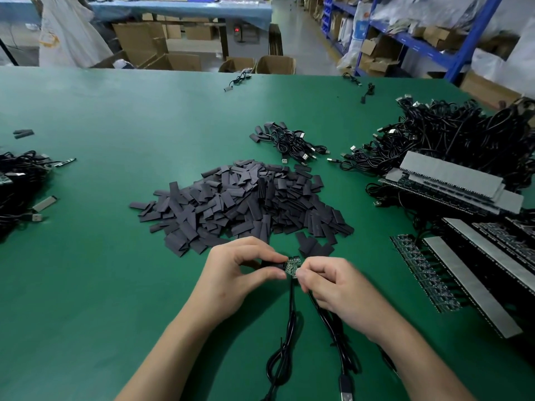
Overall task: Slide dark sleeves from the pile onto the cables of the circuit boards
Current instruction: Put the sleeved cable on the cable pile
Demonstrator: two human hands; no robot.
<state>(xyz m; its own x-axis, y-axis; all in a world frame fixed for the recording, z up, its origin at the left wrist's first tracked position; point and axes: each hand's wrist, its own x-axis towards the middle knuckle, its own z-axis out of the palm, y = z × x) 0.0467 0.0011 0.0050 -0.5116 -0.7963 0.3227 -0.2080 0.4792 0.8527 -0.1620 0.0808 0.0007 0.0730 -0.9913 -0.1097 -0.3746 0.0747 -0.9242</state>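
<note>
- Sleeve and circuit board sit between the two hands, low over the green table and just in front of the pile of dark sleeves
- Left hand pinches the sleeve between thumb and forefinger, the other fingers curled behind; only a dark sliver of the sleeve shows, touching the board's left edge
- Right hand has its fingers curled in, the fingertips nipping the board's right side; whether it also grips the cable under the palm I cannot tell
- Cable hangs from the board toward the person and loops on the table; a second black lead runs from under the right hand to a USB plug
- Handling, as I judge it: the sleeve looks thin, light and soft, and the loose ones lie flat, so it likely needs a squeeze at its edges to open its mouth; pinch it near the open end, not mid-body, or it will close up
- Board looks small, stiff and light, with exposed parts; best held by its bare edges, not by the components
- Cable is limp and will not push; hold it close to the board, so the sleeve travels over something taut
- Risk, in my view: the sleeve snagging on a board corner and buckling
</note>
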